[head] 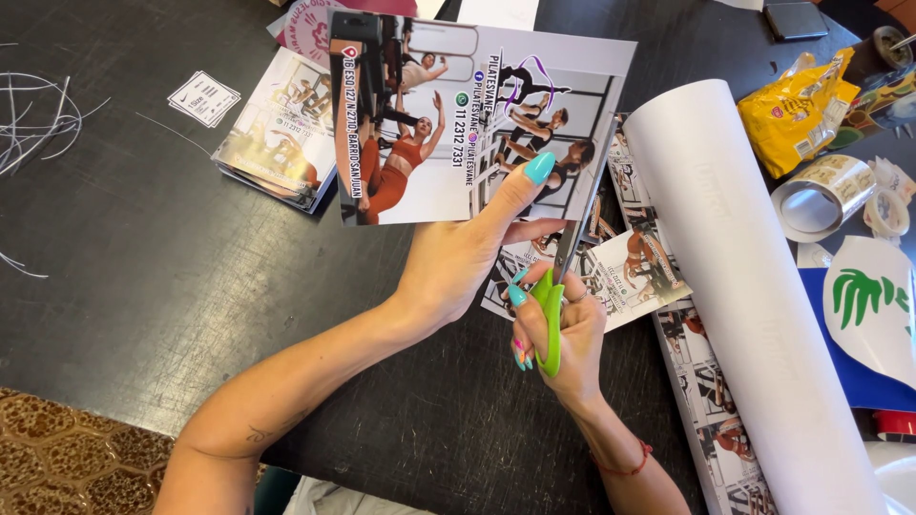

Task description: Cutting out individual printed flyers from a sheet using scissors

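Black table (143, 248): paper roll (754, 315) nr scissors (551, 319)

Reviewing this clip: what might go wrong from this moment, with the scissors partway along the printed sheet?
1. The left hand pinches the printed sheet with its thumb close to the blades of the green-handled scissors in the right hand; a slip might nick it.
2. The sheet is held in the air by one corner, so it may flex and the cut may wander.
3. The white paper roll lies just beside the cutting hand and may get bumped.
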